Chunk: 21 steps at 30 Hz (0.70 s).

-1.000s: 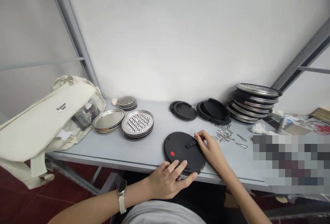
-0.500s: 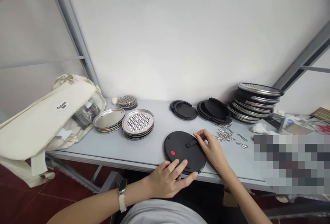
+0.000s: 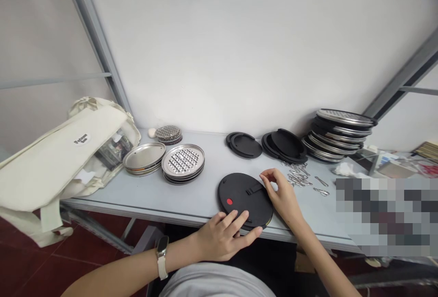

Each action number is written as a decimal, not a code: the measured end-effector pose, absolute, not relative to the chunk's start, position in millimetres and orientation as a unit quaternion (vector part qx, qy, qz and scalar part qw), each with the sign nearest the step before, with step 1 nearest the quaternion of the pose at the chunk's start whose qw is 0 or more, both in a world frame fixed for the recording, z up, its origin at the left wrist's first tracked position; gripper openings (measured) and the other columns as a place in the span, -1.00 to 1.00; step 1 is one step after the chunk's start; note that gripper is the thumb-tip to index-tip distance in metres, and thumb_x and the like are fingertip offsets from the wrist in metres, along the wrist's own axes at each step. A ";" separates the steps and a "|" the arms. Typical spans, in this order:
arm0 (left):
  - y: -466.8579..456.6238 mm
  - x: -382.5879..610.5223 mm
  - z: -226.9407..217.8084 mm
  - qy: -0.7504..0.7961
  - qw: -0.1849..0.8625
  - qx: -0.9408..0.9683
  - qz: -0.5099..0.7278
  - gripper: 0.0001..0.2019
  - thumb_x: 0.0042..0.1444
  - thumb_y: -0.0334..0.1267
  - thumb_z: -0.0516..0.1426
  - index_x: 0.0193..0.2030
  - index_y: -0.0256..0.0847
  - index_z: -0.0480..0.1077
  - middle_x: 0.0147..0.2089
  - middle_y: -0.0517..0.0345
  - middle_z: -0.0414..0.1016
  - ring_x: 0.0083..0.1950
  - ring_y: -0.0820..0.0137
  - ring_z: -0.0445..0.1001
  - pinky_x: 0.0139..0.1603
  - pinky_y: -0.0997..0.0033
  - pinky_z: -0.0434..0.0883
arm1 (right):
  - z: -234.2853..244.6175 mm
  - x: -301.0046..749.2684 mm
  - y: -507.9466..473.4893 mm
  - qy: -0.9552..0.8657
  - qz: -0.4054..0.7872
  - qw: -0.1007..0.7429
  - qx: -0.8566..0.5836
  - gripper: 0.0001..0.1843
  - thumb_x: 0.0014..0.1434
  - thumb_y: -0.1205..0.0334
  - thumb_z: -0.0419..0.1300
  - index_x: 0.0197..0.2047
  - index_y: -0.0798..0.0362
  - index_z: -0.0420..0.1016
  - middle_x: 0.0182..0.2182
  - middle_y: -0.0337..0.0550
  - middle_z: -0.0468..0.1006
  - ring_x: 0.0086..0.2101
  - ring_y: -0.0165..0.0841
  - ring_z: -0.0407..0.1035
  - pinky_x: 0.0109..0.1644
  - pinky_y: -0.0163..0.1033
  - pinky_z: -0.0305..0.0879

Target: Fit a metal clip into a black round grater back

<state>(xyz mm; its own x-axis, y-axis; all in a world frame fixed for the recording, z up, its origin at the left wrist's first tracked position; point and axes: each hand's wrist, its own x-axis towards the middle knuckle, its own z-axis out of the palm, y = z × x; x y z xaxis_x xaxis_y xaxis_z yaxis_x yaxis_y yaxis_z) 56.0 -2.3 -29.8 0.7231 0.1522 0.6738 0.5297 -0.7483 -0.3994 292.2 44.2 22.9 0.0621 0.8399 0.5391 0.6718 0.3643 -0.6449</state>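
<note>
A round black plastic disc [image 3: 239, 192] with a red dot and a slotted tab lies near the table's front edge. My left hand [image 3: 224, 237] grips its near rim, fingers on top and the thumb along the front edge. At the disc's right side is my right hand [image 3: 282, 196], thumb and forefinger pinched together just above the rim. Whatever is between those fingertips is too small to make out. Small metal clips [image 3: 298, 176] lie scattered behind the right hand.
Grater discs [image 3: 185, 162] and plain metal discs [image 3: 143, 155] are stacked at left, beside a cream bag [image 3: 61, 151]. Smaller graters [image 3: 168, 133] sit behind. Black discs [image 3: 245, 145] and black holders [image 3: 287, 144] lie at the back. A tall stack [image 3: 340, 135] stands right.
My right hand has lifted slightly off the black disc's rim, its fingertips rising a little. My left hand and the disc stay in place.
</note>
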 end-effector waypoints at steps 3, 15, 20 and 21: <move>-2.6 55.8 -29.2 -0.194 0.295 -0.879 -0.319 -0.43 0.21 -0.14 0.16 0.36 0.04 0.19 0.30 0.00 0.27 0.18 0.20 0.23 0.04 0.35 0.25 | 23.6 291.7 43.5 -0.674 0.088 0.470 -0.562 -0.80 0.32 0.07 0.04 -0.26 -0.01 0.32 -0.33 -0.14 0.46 -0.31 -0.28 0.37 -0.15 -0.15 0.30; -2.6 56.1 -31.0 -0.197 0.298 -0.879 -0.315 -0.42 0.20 -0.14 0.16 0.36 0.05 0.18 0.30 0.01 0.27 0.18 0.20 0.23 0.03 0.36 0.24 | 24.5 291.7 42.5 -0.670 0.087 0.460 -0.577 -0.79 0.32 0.06 0.03 -0.26 -0.01 0.32 -0.33 -0.13 0.48 -0.36 -0.30 0.33 -0.20 -0.17 0.29; -2.1 55.6 -30.0 -0.195 0.294 -0.881 -0.314 -0.43 0.21 -0.14 0.14 0.36 0.05 0.18 0.29 0.02 0.28 0.18 0.21 0.22 0.03 0.37 0.24 | 25.2 290.6 43.2 -0.671 0.102 0.468 -0.566 -0.81 0.32 0.08 0.03 -0.26 -0.01 0.31 -0.32 -0.13 0.47 -0.33 -0.28 0.36 -0.19 -0.17 0.30; -2.1 55.5 -30.0 -0.195 0.294 -0.881 -0.315 -0.43 0.21 -0.14 0.14 0.36 0.05 0.18 0.29 0.02 0.27 0.18 0.21 0.22 0.03 0.37 0.24 | 25.3 290.4 43.3 -0.671 0.104 0.469 -0.564 -0.81 0.32 0.08 0.04 -0.26 -0.01 0.32 -0.32 -0.13 0.47 -0.32 -0.28 0.37 -0.18 -0.17 0.30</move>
